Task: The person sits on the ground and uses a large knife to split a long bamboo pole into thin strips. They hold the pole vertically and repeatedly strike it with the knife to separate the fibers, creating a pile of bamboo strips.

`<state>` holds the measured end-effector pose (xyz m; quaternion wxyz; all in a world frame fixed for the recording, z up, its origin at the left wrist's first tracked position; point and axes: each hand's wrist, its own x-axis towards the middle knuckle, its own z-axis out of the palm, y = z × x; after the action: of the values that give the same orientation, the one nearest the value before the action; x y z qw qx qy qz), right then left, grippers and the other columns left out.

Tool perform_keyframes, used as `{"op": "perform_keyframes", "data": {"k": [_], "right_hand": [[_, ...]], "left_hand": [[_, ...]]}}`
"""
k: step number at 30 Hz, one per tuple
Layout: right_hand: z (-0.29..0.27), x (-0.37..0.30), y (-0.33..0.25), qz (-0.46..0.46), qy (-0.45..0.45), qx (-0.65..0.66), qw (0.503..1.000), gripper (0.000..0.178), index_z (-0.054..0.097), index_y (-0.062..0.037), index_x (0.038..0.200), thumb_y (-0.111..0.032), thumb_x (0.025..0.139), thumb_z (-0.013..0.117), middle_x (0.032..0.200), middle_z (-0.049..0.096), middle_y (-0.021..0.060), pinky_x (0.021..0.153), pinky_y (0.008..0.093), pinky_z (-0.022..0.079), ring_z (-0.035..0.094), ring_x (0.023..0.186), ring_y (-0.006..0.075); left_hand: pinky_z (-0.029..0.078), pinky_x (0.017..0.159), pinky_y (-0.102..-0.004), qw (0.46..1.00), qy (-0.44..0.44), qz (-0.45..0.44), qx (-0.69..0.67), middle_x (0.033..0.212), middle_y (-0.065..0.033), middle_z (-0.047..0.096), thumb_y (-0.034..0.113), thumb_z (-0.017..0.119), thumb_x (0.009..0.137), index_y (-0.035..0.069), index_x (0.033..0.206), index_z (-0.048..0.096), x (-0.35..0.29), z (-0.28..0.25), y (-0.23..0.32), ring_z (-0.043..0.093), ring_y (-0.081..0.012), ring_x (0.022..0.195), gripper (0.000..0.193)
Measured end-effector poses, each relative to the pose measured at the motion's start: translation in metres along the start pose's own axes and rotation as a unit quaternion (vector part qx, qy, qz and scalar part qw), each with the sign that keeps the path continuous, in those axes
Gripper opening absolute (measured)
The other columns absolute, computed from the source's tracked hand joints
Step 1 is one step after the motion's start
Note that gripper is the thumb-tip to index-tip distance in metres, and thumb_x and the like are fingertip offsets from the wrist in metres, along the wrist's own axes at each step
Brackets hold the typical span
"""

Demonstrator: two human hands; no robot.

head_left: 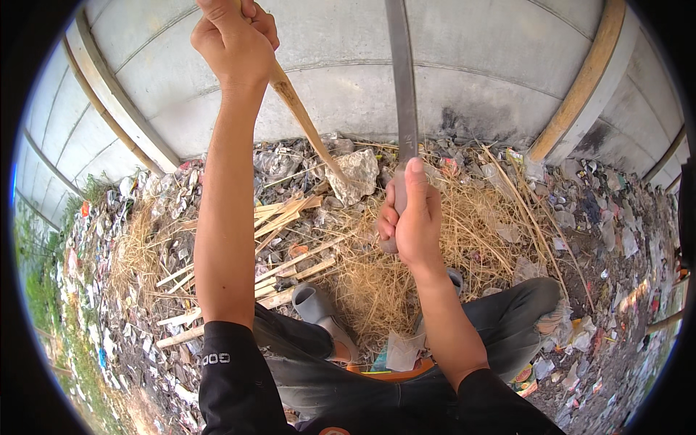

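Presently, left hand (233, 40) grasps wooden stick (303, 114), lower end at pale stone (360, 174); right hand (417, 217) grips machete (403, 83).

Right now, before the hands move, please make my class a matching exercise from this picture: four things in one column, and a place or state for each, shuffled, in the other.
Column one
1. Left hand
2. Right hand
3. Pale rock
4. Grey shoe

Column two
A. Lying near the foot of the concrete wall
B. Closed around the handle of a long blade
C. Worn on the person's left foot
D. Closed around a wooden stick

Right pairs: 1-D, 2-B, 3-A, 4-C.
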<state>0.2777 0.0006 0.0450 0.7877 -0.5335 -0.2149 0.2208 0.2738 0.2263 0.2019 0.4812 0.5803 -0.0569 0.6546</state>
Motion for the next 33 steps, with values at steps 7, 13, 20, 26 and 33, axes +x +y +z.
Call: {"op": "perform_keyframes", "data": {"k": [7, 13, 20, 26, 33], "right_hand": [[-0.007, -0.023, 0.155, -0.170, 0.067, -0.037, 0.982, 0.054, 0.048, -0.0079, 0.074, -0.052, 0.105, 0.039, 0.052, 0.040, -0.0014, 0.039, 0.0270, 0.034, 0.042, 0.042, 0.0101], [-0.047, -0.048, 0.171, 0.239, -0.017, -0.151, 0.959, 0.059, 0.046, -0.0128, 0.062, -0.057, 0.101, 0.051, 0.048, 0.041, 0.0005, 0.036, 0.0304, 0.038, 0.042, 0.037, 0.0102], [-0.035, -0.031, 0.117, 0.340, -0.025, 0.017, 0.940, 0.061, 0.049, -0.0089, 0.079, -0.067, 0.097, 0.051, 0.055, 0.038, -0.0050, 0.044, 0.0301, 0.037, 0.037, 0.043, 0.0085], [-0.050, -0.014, 0.144, 0.450, -0.094, 0.360, 0.812, 0.058, 0.045, -0.0123, 0.074, -0.065, 0.098, 0.049, 0.054, 0.038, -0.0040, 0.041, 0.0275, 0.036, 0.043, 0.043, 0.0099], [0.014, -0.006, 0.027, 0.035, -0.044, 0.020, 0.998, 0.065, 0.048, -0.0070, 0.074, -0.066, 0.100, 0.044, 0.053, 0.043, -0.0013, 0.042, 0.0306, 0.039, 0.045, 0.044, 0.0098]], "left_hand": [[0.022, 0.039, -0.0273, 0.999, -0.039, -0.007, -0.022, 0.057, -0.0005, 0.037, 0.071, 0.039, 0.098, 0.005, 0.073, 0.042, 0.001, 0.018, 0.002, 0.031, -0.0089, 0.042, 0.071], [0.022, 0.039, -0.0285, 0.998, -0.062, -0.009, 0.018, 0.056, 0.0002, 0.032, 0.077, 0.031, 0.095, 0.007, 0.075, 0.041, -0.030, 0.004, 0.019, 0.030, -0.0097, 0.042, 0.074], [0.022, 0.040, -0.0292, 0.998, -0.063, 0.025, 0.014, 0.057, -0.0010, 0.033, 0.074, 0.028, 0.098, 0.006, 0.076, 0.042, 0.000, 0.011, 0.068, 0.030, -0.0101, 0.044, 0.073], [0.026, 0.039, -0.0280, 0.997, -0.043, 0.016, 0.055, 0.058, -0.0016, 0.038, 0.072, 0.033, 0.098, 0.005, 0.074, 0.042, -0.033, 0.010, 0.024, 0.034, -0.0097, 0.043, 0.072], [0.024, 0.039, -0.0267, 1.000, -0.025, -0.011, 0.000, 0.057, 0.0004, 0.036, 0.066, 0.042, 0.100, 0.005, 0.074, 0.044, -0.019, 0.003, 0.010, 0.034, -0.0083, 0.043, 0.066]]}}
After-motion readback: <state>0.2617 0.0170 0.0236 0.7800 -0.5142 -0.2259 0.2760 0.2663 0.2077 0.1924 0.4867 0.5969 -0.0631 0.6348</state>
